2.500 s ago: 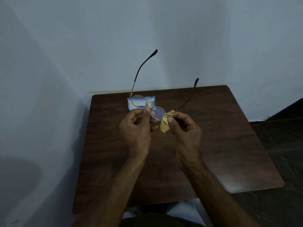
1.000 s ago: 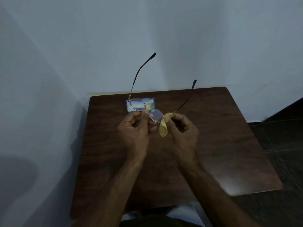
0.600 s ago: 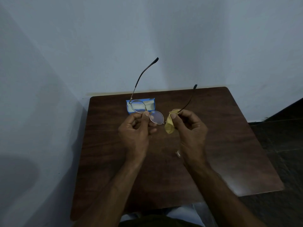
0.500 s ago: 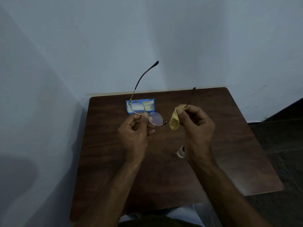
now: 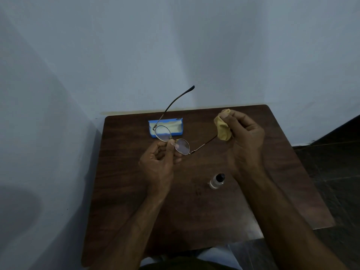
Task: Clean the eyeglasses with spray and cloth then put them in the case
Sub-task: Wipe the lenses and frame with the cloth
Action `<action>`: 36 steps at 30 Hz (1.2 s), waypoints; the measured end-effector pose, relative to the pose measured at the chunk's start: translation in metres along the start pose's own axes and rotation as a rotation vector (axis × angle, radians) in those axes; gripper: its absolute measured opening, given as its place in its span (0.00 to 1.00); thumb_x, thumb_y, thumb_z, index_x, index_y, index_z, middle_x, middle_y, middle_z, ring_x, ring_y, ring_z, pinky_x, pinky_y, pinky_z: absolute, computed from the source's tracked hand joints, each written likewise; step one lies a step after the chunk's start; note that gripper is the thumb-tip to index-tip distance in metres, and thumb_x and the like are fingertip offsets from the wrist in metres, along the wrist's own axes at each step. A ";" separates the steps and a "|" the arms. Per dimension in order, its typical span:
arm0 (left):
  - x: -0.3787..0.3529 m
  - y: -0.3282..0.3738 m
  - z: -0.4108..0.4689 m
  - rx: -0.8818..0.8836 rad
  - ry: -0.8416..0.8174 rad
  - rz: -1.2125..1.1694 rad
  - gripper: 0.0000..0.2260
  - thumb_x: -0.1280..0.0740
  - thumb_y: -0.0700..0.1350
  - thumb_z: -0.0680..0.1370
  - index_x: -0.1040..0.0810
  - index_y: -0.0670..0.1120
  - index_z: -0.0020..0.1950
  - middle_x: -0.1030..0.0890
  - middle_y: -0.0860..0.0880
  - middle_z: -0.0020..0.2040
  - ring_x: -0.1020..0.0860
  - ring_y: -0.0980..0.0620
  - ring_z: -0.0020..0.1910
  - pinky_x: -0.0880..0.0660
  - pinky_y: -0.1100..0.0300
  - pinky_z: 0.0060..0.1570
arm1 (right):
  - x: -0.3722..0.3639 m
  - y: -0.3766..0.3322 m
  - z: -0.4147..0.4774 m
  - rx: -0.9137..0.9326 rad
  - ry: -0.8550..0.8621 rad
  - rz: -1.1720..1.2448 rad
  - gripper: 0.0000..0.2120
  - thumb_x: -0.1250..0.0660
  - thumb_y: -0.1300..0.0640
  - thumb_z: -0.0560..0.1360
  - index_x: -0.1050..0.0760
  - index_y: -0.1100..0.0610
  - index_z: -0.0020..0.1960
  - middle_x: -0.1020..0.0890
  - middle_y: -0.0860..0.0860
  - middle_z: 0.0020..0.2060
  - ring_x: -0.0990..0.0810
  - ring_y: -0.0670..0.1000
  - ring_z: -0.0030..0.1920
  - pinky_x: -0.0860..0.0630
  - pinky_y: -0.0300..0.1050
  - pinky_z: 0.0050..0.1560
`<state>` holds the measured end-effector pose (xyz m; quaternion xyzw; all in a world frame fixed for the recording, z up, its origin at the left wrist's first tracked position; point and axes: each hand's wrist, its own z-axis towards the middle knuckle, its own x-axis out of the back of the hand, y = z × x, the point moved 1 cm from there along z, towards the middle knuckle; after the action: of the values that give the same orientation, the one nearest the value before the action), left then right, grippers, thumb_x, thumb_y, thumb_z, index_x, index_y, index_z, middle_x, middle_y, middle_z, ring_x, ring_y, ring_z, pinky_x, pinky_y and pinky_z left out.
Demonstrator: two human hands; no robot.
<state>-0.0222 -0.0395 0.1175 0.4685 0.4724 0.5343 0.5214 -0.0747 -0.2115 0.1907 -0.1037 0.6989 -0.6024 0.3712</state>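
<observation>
Round wire-rimmed eyeglasses [image 5: 182,146] with both temples unfolded hang above the table; my left hand [image 5: 158,162] pinches them at the bridge. Off to the right, my right hand [image 5: 244,137] grips a crumpled yellow cloth [image 5: 222,125], which sits at the far end of the right temple. An open blue case [image 5: 165,126] lies at the back of the table, partly behind the left lens. A small clear spray bottle [image 5: 216,181] with a black cap stands on the table between my forearms.
The dark wooden table [image 5: 194,201] fills the corner, with white walls to the left and behind. Its right edge drops to a dark floor [image 5: 335,172]. My lap shows below the near edge.
My right hand has pulled the cloth off the right lens and slid out to the right along the temple. This uncovered the spray bottle. The left hand kept its hold.
</observation>
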 end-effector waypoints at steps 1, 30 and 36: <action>0.001 -0.001 0.000 0.011 0.006 -0.001 0.07 0.28 0.41 0.81 0.15 0.38 0.48 0.13 0.45 0.36 0.14 0.50 0.32 0.20 0.64 0.32 | 0.000 0.001 0.000 -0.002 -0.007 -0.001 0.05 0.27 0.67 0.76 0.17 0.64 0.51 0.14 0.52 0.40 0.16 0.49 0.41 0.19 0.41 0.41; 0.012 -0.020 -0.003 -0.188 -0.019 0.316 0.05 0.25 0.47 0.80 0.16 0.47 0.47 0.16 0.53 0.37 0.17 0.55 0.36 0.19 0.47 0.36 | -0.060 0.046 -0.041 -0.510 -0.175 0.065 0.09 0.36 0.67 0.82 0.17 0.61 0.50 0.13 0.59 0.47 0.14 0.57 0.45 0.13 0.51 0.45; 0.016 -0.024 -0.002 -0.213 -0.008 0.340 0.06 0.26 0.51 0.79 0.15 0.50 0.53 0.15 0.53 0.38 0.16 0.54 0.36 0.18 0.47 0.37 | -0.065 0.042 -0.041 -0.530 -0.286 0.136 0.20 0.41 0.79 0.75 0.17 0.63 0.55 0.14 0.59 0.48 0.15 0.58 0.50 0.17 0.47 0.53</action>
<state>-0.0213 -0.0234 0.0935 0.4858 0.3253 0.6597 0.4722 -0.0430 -0.1307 0.1777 -0.2336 0.7778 -0.3520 0.4653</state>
